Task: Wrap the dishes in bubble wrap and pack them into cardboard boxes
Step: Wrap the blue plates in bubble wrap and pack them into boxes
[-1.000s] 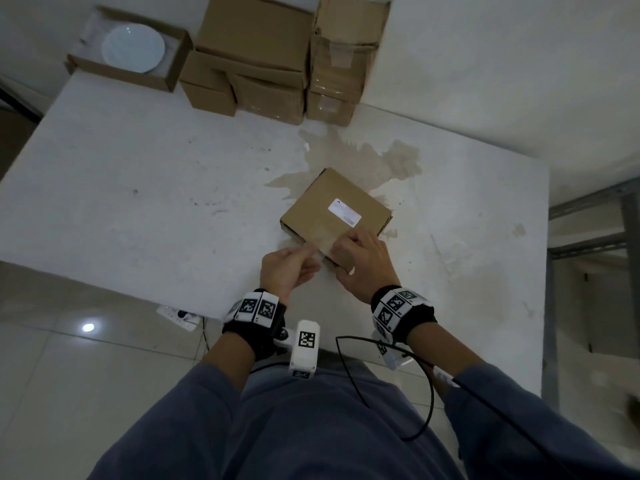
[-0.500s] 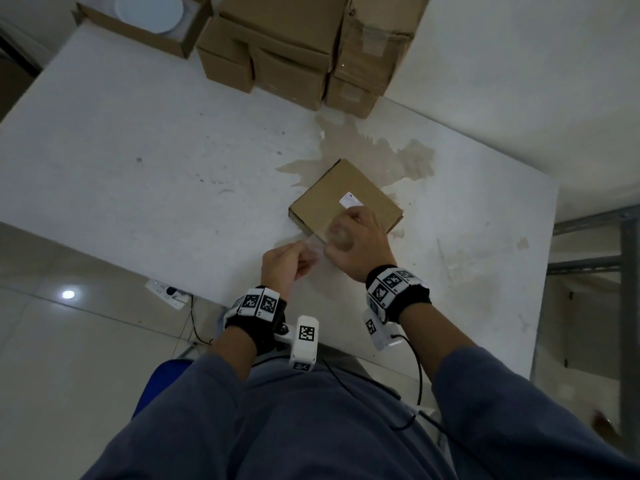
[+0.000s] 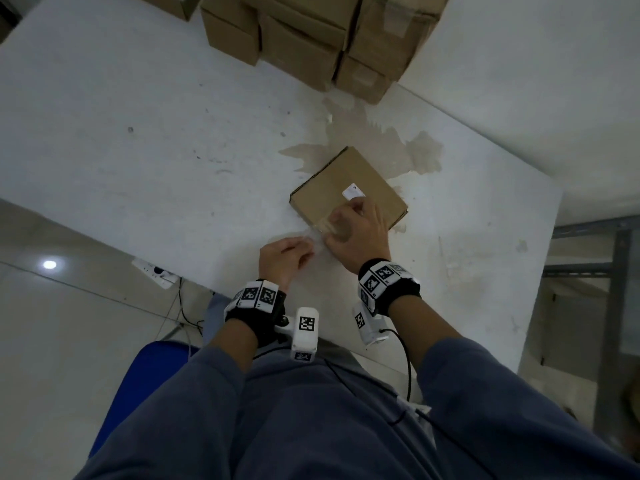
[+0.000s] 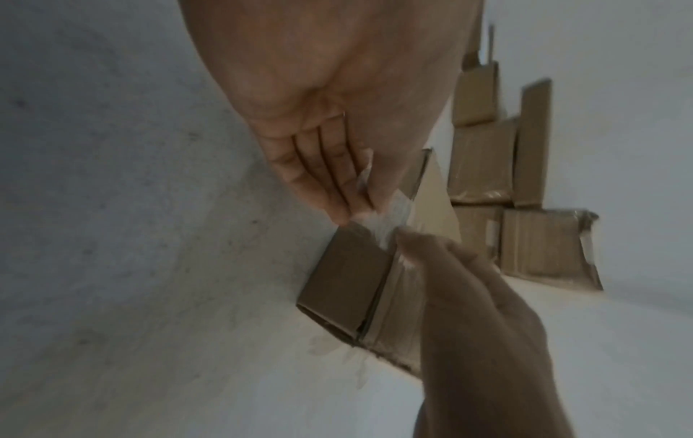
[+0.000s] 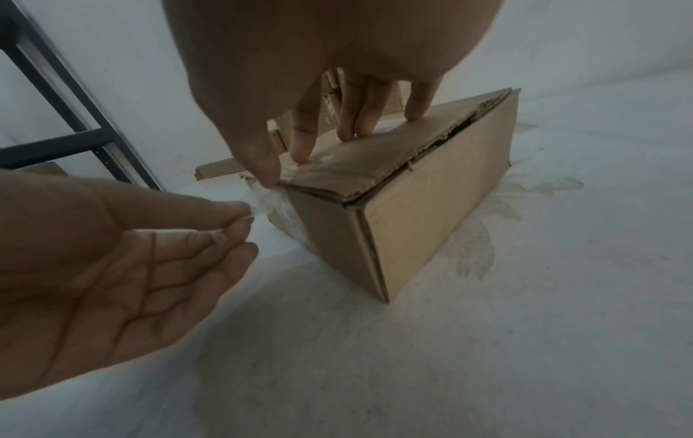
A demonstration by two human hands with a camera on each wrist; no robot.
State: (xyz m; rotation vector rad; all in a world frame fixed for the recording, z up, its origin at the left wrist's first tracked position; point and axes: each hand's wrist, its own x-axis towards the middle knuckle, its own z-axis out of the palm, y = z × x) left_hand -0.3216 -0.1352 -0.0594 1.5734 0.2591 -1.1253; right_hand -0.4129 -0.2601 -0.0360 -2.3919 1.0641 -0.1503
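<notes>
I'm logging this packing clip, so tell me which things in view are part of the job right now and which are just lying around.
In use:
- closed cardboard box on the table
- clear tape strip at its near edge
- left hand, pinching the tape's loose end
- right hand, fingers on the box top

Lying about:
- stacked cardboard boxes at the far edge
- power strip on the floor
- metal shelf frame

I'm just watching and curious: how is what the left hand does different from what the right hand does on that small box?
The left hand pinches the loose end of clear tape off the box's corner; the right hand rests on the small box, fingertips pressing its top. The left is beside the box, the right above it. Both work the same tape strip.
</notes>
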